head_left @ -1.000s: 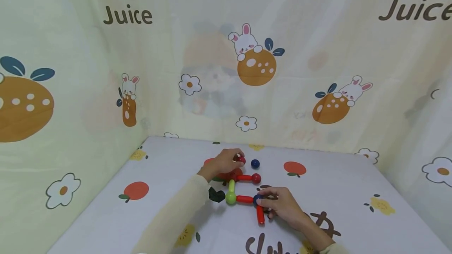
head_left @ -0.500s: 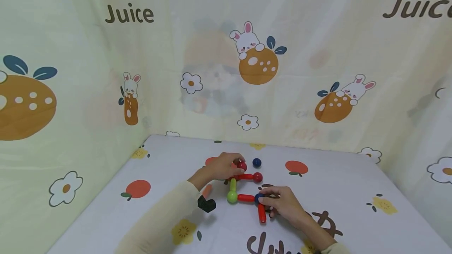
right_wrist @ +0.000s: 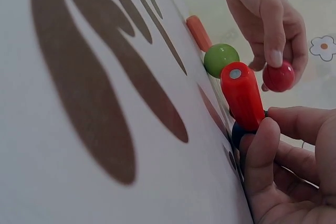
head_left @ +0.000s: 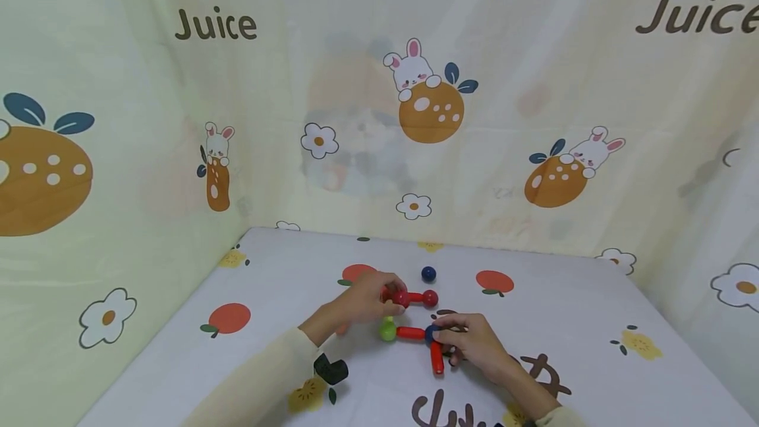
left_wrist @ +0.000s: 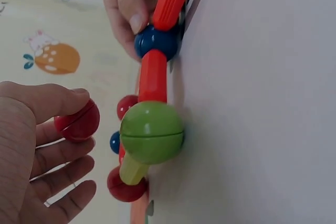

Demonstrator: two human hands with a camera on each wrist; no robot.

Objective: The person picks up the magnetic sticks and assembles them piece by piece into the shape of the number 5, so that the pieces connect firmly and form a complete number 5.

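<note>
My left hand [head_left: 367, 298] holds a red ball [left_wrist: 79, 121] between thumb and fingers, off the table and beside a joined frame of balls and sticks. My right hand [head_left: 477, 348] pinches the frame's blue ball [left_wrist: 156, 43] at the near corner. From that ball one red stick [head_left: 437, 359] points toward me. Another red stick [head_left: 410, 333] runs left to a green ball [head_left: 388, 329]. A yellow-green stick [left_wrist: 133, 171] leads from the green ball to a red ball [left_wrist: 126, 184], partly hidden in the head view. A further red ball [head_left: 429, 298] ends the frame's far side.
A loose blue ball [head_left: 429, 274] lies behind the frame. An orange stick [right_wrist: 198, 32] lies left of the green ball, mostly covered by the left forearm in the head view. A black piece [head_left: 331, 369] shows beside the left sleeve. Printed cloth walls [head_left: 356, 216] surround the table [head_left: 569, 308].
My left hand has come nearer to me with the red ball, from the back of the table to the frame's left side. The right hand stays at the blue ball.
</note>
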